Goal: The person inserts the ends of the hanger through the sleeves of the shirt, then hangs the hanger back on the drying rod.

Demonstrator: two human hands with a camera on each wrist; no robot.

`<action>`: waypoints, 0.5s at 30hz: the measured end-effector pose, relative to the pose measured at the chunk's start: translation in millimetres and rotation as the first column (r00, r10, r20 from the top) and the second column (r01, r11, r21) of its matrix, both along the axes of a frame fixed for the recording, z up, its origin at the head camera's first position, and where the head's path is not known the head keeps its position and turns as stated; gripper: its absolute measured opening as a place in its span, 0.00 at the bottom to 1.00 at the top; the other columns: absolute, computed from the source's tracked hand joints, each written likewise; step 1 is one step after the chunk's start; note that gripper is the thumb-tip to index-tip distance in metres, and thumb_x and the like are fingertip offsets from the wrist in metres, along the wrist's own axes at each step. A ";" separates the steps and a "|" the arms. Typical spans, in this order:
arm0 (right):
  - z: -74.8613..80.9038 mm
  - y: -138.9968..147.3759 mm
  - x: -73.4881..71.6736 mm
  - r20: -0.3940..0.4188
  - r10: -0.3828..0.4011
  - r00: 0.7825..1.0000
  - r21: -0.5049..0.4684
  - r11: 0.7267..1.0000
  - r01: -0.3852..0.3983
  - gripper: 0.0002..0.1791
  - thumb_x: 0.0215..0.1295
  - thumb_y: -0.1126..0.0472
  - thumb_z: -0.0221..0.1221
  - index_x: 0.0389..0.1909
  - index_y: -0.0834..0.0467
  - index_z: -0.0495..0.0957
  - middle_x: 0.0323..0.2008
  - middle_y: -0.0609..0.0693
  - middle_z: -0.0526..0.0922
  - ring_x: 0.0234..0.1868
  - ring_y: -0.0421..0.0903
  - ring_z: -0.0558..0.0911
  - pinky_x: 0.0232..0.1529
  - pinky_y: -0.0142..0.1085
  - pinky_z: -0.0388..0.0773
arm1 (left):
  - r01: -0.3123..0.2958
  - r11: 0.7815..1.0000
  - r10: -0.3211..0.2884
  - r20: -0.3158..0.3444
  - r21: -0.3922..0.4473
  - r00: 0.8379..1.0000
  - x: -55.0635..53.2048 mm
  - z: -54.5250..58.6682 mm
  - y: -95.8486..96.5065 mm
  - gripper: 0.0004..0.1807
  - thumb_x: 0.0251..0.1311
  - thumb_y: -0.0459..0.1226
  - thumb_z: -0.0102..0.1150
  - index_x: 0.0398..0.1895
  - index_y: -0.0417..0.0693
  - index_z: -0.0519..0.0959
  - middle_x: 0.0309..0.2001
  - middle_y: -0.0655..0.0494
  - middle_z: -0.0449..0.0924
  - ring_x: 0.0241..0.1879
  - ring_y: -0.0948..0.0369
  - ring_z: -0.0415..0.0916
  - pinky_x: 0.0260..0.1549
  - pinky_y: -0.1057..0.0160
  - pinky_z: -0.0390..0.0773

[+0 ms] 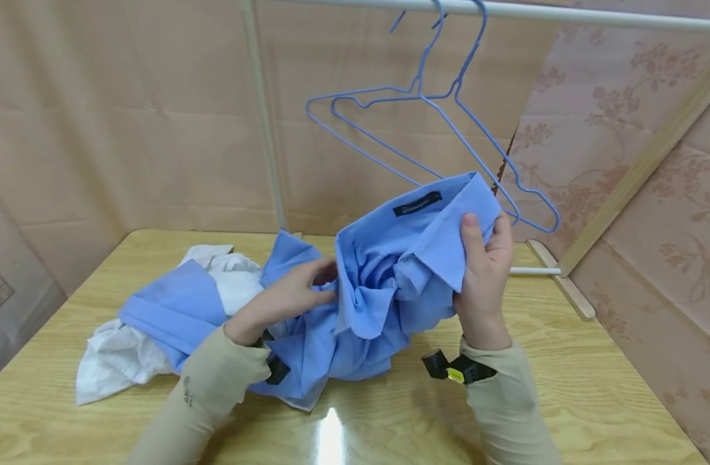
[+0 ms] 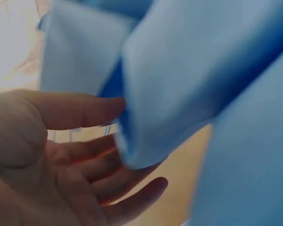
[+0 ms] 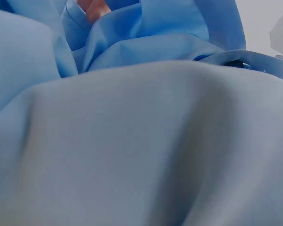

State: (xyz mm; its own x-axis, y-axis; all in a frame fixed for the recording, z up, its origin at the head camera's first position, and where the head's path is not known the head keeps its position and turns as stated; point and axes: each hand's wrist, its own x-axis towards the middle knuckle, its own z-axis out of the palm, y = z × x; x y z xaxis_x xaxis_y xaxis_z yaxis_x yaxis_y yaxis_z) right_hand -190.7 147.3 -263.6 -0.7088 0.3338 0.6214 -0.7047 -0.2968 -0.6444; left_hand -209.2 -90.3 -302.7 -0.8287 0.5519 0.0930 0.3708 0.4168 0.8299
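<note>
A light blue collared shirt is bunched over the table, its collar raised and a black label showing inside the neck. My right hand grips the collar at its right side, thumb in front. In the right wrist view, blue fabric hides this hand. My left hand is at the collar's left edge. Up close in the left wrist view, the left hand's thumb touches the hanging fabric, while the other fingers reach loosely behind it, spread and nearly straight.
White cloth and a folded blue piece lie at the left of the wooden table. Two blue wire hangers hang from a white rail behind the shirt. The rack's wooden foot stands at the right.
</note>
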 end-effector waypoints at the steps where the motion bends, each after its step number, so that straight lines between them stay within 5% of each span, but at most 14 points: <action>1: -0.9 -0.2 -0.9 0.003 0.006 1.000 0.005 1.000 -0.006 0.12 0.66 0.67 0.49 0.49 0.64 0.66 0.36 0.52 0.72 0.37 0.43 0.74 0.37 0.29 0.72 | 0.007 1.000 -0.007 0.008 0.007 1.000 -0.3 1.0 -2.1 0.30 0.59 0.31 0.50 0.66 0.41 0.58 0.61 0.44 0.66 0.61 0.50 0.63 0.58 0.49 0.63; 8: -7.1 -1.8 -6.5 0.029 0.018 0.999 0.054 0.998 -0.020 0.11 0.66 0.65 0.49 0.49 0.61 0.67 0.36 0.51 0.72 0.36 0.42 0.74 0.36 0.29 0.71 | 0.011 0.988 -0.026 0.099 0.153 0.995 -0.7 4.7 -7.0 0.31 0.58 0.27 0.41 0.67 0.42 0.54 0.61 0.44 0.64 0.61 0.50 0.62 0.57 0.50 0.65; 15: -14.2 -4.9 -15.5 0.095 0.016 0.995 0.092 0.995 -0.024 0.11 0.66 0.63 0.50 0.48 0.61 0.67 0.35 0.50 0.72 0.35 0.41 0.73 0.35 0.28 0.71 | 0.052 0.983 -0.074 0.123 0.177 0.990 -0.2 8.7 -10.6 0.27 0.62 0.40 0.52 0.64 0.46 0.60 0.58 0.50 0.67 0.59 0.55 0.66 0.56 0.54 0.67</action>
